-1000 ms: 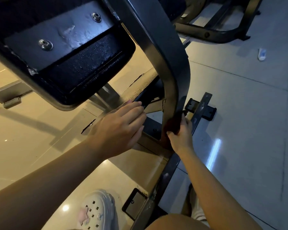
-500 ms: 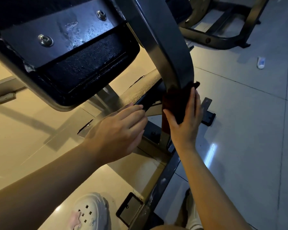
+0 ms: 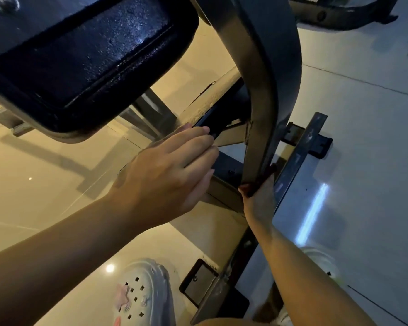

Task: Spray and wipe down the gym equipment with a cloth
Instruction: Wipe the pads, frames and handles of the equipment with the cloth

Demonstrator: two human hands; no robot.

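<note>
Down the curved dark metal frame post [image 3: 266, 95] the dark red cloth [image 3: 265, 176] has slid since half a second ago, from the bend to the post's lower end near the base. Right hand [image 3: 259, 201] presses that cloth against the post's right side, fingers [image 3: 267, 184] wrapped round it, with only a small dark fold showing. Left hand [image 3: 165, 170] rests on the black bar [image 3: 212, 123] to the left of the post, fingers laid flat and nearly straight, holding nothing. Overhead hangs the black padded seat underside [image 3: 85, 57]. On the near glossy tiled floor [image 3: 363, 137] stands a white perforated clog [image 3: 144, 292].
</note>
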